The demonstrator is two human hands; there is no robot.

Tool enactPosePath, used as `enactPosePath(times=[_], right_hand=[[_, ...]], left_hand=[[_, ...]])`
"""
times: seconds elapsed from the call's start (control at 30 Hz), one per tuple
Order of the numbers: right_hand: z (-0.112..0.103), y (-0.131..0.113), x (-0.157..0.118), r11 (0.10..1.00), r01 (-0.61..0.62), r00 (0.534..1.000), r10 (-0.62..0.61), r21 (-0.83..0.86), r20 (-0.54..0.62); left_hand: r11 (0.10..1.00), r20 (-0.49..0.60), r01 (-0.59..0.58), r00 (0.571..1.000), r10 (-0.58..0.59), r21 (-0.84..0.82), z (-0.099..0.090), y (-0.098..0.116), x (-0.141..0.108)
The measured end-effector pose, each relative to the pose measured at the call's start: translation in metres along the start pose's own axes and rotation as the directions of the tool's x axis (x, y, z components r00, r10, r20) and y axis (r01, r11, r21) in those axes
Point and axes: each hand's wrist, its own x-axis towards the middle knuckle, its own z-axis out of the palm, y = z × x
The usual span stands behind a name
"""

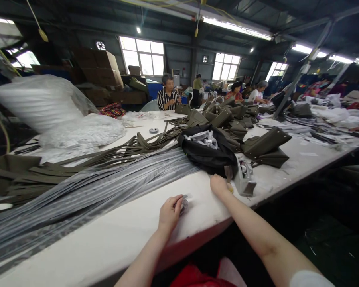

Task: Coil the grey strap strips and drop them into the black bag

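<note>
My left hand (168, 213) is over the white table (131, 217) near its front edge. Its fingers are closed on a small, crumpled piece of clear and grey plastic (184, 204), blurred by motion. Farther right, my right hand (219, 185) reaches to the near side of a black cloth bag (209, 157) with clear plastic packets (206, 138) in its opening. The fingers curl inward beside the bag; what they hold, if anything, is hidden. A grey tape dispenser (245, 177) stands just right of that hand.
Long plastic-wrapped strips (107, 181) and olive straps (131, 147) cross the table to the left. Olive handbags (266, 145) are heaped behind and right of the black bag. A roll of tape (153, 130) lies farther back. Co-workers (168, 95) sit across the table.
</note>
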Motion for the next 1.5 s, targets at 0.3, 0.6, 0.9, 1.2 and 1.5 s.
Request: enactPosePath(times=[0.3, 0.6, 0.9, 1.2, 1.5], right_hand=[[-0.014, -0.049, -0.084, 0.705, 0.03, 0.973, -0.184, 0.709, 0.142], [-0.007, -0.08, -0.104, 0.071, -0.221, 0.961, -0.155, 0.973, 0.23], [-0.031, -0.082, -0.128, -0.497, -0.484, 0.868, -0.379, 0.72, 0.322], [-0.046, -0.057, -0.144, -0.477, -0.331, 0.942, -0.211, 0.814, 0.259], [-0.081, -0.029, -0.158, -0.577, -0.291, 0.891, -0.454, 0.763, -0.003]], left_hand=[[0.892, -0.084, 0.347, 0.919, -0.385, -0.289, -0.001, -0.011, 0.014], [0.993, -0.208, -0.121, 0.971, 0.119, 0.002, 0.002, 0.049, 0.01], [0.992, -0.209, -0.122, 0.972, 0.111, -0.039, -0.004, 0.066, 0.011], [0.997, -0.358, 0.002, 0.933, -0.03, -0.079, -0.027, 0.063, 0.03], [0.999, -0.212, 0.051, 0.976, -0.048, 0.008, -0.031, 0.059, 0.022]])
